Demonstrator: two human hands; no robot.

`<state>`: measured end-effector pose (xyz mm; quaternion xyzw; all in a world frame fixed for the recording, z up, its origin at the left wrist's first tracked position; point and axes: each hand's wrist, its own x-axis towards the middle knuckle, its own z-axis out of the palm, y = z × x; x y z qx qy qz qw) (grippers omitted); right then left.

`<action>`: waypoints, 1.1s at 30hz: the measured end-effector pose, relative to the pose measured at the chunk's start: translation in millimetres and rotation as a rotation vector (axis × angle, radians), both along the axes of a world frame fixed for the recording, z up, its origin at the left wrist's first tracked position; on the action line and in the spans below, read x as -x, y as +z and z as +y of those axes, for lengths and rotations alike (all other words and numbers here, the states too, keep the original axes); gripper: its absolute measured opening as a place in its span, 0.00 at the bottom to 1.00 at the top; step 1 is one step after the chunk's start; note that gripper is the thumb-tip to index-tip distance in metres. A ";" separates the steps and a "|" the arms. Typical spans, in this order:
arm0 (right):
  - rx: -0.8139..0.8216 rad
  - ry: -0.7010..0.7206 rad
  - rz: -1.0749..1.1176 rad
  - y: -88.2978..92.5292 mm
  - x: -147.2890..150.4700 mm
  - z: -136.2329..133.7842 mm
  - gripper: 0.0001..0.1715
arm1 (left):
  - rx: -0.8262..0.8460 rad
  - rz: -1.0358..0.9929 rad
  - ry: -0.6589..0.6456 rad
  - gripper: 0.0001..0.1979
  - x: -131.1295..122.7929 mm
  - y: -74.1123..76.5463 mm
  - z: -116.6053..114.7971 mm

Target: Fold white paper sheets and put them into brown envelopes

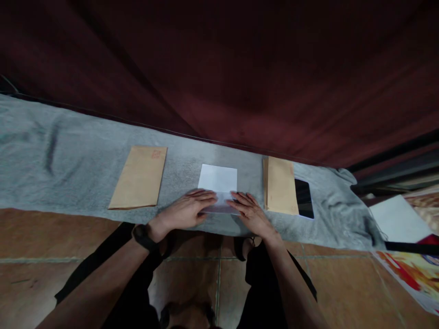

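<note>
A sheet of white paper (218, 178) lies on the grey cloth right in front of me, its near part looking like a folded-over flap. My left hand (192, 208) rests on the left side of that flap, fingers stretched out flat. On the right side, the fingers of my right hand (252, 212) are spread and pressed against the paper. Both hands look open, touching the sheet from above; whether a thumb is under its edge I cannot tell.
A brown envelope (139, 178) with red print lies to the left. To the right, a small stack of brown envelopes (281, 185) partly covers a dark-screened phone (304, 198). The grey cloth (78, 151) covers a narrow bench before a dark red drape (219, 73). Printed packaging (411, 274) stands far right.
</note>
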<state>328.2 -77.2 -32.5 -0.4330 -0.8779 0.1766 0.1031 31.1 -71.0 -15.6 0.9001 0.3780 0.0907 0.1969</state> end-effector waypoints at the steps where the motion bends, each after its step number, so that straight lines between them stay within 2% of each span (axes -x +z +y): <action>1: 0.002 0.002 0.005 1.1 -0.3 0.4 0.31 | 0.020 -0.015 0.008 0.31 8.5 -1.8 3.2; 6: 0.016 -0.010 0.022 4.4 -0.1 1.8 0.28 | 0.061 -0.116 0.055 0.30 34.0 -13.0 13.3; 12: 0.046 0.005 0.069 8.9 0.1 3.1 0.22 | 0.028 -0.172 0.105 0.18 34.8 -19.9 16.0; 18: 0.058 -0.003 0.106 6.9 -0.1 3.0 0.22 | -0.004 -0.195 0.092 0.20 39.2 -26.6 15.4; 22: 0.022 -0.029 0.095 3.6 -0.2 3.3 0.26 | -0.029 -0.172 0.096 0.25 35.8 -24.5 12.3; 28: 0.001 -0.071 0.090 2.7 -1.8 3.4 0.28 | -0.045 -0.143 0.121 0.24 28.1 -20.0 8.7; 33: 0.039 -0.066 0.135 6.4 -3.4 6.7 0.27 | 0.028 -0.191 0.137 0.24 26.7 -10.0 6.6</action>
